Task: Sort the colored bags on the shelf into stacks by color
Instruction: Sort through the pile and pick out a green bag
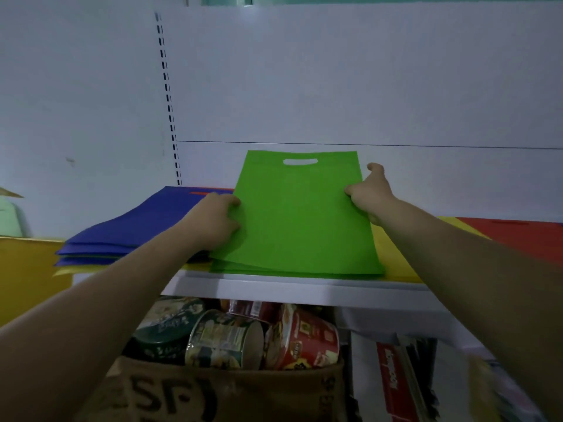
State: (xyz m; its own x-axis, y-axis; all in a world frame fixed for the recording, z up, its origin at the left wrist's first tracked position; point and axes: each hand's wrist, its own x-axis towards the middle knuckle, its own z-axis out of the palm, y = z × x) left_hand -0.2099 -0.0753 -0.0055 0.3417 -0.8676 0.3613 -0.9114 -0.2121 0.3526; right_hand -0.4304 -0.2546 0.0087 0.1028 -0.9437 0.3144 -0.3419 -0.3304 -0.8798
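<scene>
A: Spotted green bag [300,220]?
B: Gripped by left hand [217,222] and right hand [370,194], one per long edge. Rested near-end on shelf [274,287], pointed lengthwise straight away, handle slot [300,161] far. Sat midway between both.

Both hands, left hand [217,219] and right hand [370,193], grip a flat green fabric bag [300,220] (cut-out handle uppermost) above the white shelf [304,289].

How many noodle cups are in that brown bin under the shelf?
4 show: a dark green cup at the left, a green-labelled cup beside it, a red cup at the right, and a second red cup behind. More may be hidden beneath.
</scene>
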